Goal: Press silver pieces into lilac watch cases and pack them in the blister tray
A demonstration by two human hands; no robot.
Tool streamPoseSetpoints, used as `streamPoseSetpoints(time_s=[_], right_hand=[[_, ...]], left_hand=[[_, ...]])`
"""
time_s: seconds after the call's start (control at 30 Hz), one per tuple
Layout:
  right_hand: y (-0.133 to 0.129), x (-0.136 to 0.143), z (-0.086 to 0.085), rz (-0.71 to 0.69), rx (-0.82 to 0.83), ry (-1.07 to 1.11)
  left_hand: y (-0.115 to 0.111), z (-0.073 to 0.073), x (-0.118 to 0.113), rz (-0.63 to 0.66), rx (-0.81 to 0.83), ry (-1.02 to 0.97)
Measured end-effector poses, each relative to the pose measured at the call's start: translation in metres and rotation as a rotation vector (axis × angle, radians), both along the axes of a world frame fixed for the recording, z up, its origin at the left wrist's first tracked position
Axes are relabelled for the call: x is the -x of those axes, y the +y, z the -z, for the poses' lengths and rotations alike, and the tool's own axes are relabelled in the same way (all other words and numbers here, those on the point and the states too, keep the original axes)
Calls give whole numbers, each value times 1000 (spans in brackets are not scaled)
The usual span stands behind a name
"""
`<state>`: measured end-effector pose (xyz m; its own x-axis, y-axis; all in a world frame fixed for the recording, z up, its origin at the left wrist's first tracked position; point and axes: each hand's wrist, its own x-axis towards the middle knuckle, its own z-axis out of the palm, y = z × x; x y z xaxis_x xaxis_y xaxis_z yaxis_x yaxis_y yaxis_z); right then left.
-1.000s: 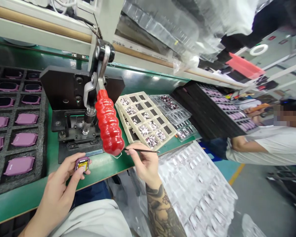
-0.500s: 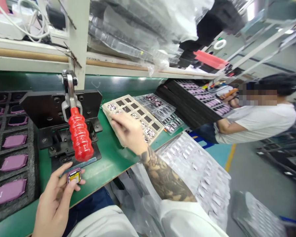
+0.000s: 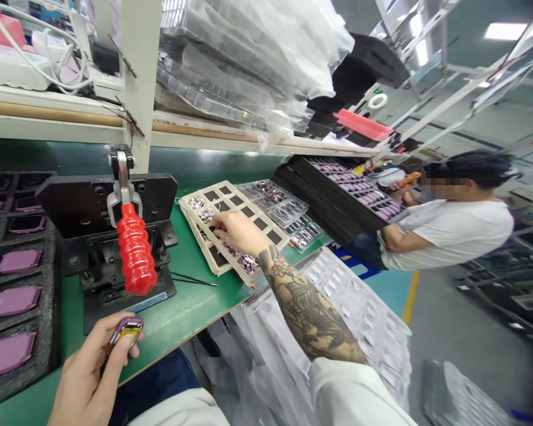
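Note:
My left hand (image 3: 95, 367) grips a small purple watch case (image 3: 127, 333) with a yellow part inside, its thumb on the yellow part. My right hand (image 3: 240, 232) reaches over the beige compartment tray (image 3: 273, 236), its fingers pinched at a compartment of small shiny parts. Whatever those fingertips hold is too small to make out. A black press fixture (image 3: 153, 207) with a red ribbed handle (image 3: 135, 251) stands behind my left hand. Black tweezers (image 3: 193, 278) lie on the green table between fixture and tray.
A black foam tray (image 3: 48, 296) of purple cases lies at the left. Clear trays (image 3: 278, 198) sit behind the beige one, near stacked black trays (image 3: 324, 195). Plastic trays (image 3: 359, 307) lie to my right. A person in a white shirt (image 3: 457, 231) sits farther right.
My right hand has moved from the beige tray's near left edge onto its compartments. The tweezers now show on the table. My left hand still holds the case, now tilted more. The view has shifted slightly.

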<state>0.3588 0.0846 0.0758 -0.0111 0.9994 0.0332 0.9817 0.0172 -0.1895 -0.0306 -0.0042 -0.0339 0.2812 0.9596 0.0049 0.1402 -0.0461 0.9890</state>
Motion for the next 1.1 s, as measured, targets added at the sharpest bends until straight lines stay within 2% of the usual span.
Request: streamPoseSetpoints(time_s=[0.1,0.2,0.3,0.37,0.4,0.53,0.63,0.7,0.8,0.93,1.1], right_hand=[[11,-5,4,21,-12,38],[0,-1,0,82,-96,74],[-30,23,-5,114,-414,258],[-53,55,1,91,-644,489],[-63,75,7,66,-702,610],[-92,158,45,-85,-601,1055],[-96,193,69,-153,-479,1260],[-94,199,75,-183,-388,1270],[-92,193,74,-215,-299,1204],[-95,180,72,-270,-310,1128],[-102,172,79,-407,-249,890]], left_hand=[[3,10,5,72,-78,59],[5,12,7,91,-125,125],[2,0,3,94,-144,173],[1,-12,-1,97,-159,190],[1,-17,-3,102,-172,192],[4,-29,-10,131,-221,164],[6,-33,-12,140,-234,139],[5,-35,-13,133,-220,148],[4,-36,-14,141,-185,164],[4,-35,-15,157,-136,169],[5,-37,-11,186,-82,132]])
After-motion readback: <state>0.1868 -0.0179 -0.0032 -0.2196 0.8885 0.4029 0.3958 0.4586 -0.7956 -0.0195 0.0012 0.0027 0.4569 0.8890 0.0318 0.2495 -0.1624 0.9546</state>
